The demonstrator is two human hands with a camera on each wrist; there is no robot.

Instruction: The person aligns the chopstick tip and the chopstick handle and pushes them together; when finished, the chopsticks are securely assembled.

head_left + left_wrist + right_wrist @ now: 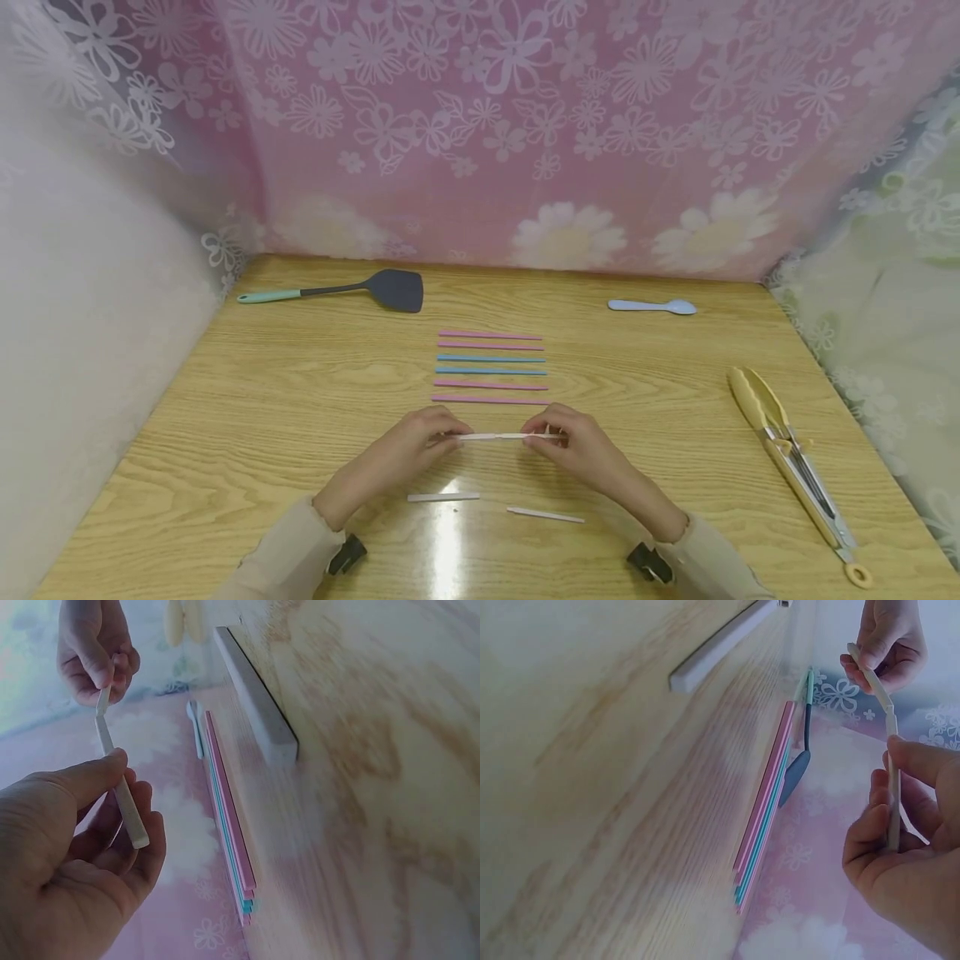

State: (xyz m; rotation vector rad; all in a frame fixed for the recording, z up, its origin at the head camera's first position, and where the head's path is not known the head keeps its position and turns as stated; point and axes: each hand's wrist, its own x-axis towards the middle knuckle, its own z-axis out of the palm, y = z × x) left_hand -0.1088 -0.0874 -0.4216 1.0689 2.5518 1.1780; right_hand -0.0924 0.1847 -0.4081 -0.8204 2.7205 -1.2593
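Note:
Thumb and fingers of my left hand [415, 439] pinch a white chopstick half [129, 804]. My right hand [576, 446] pinches another white chopstick half [894, 776]. The two halves meet end to end between the hands, and both wrist views show a slight bend where they join. Nearer my body, two more white pieces lie on the wooden table: a left piece [443, 497] beside my left wrist and a right piece [545, 515], slightly tilted. Just beyond my hands lies a row of pink chopsticks [491, 401] and blue chopsticks [491, 372], roughly parallel.
At the back left of the table [300, 392] lies a spatula [396, 290] with a green handle. A pale blue spoon [651, 307] is at the back right. Yellow-tipped metal tongs [798, 471] lie along the right side. A floral pink curtain [480, 167] hangs behind the far edge.

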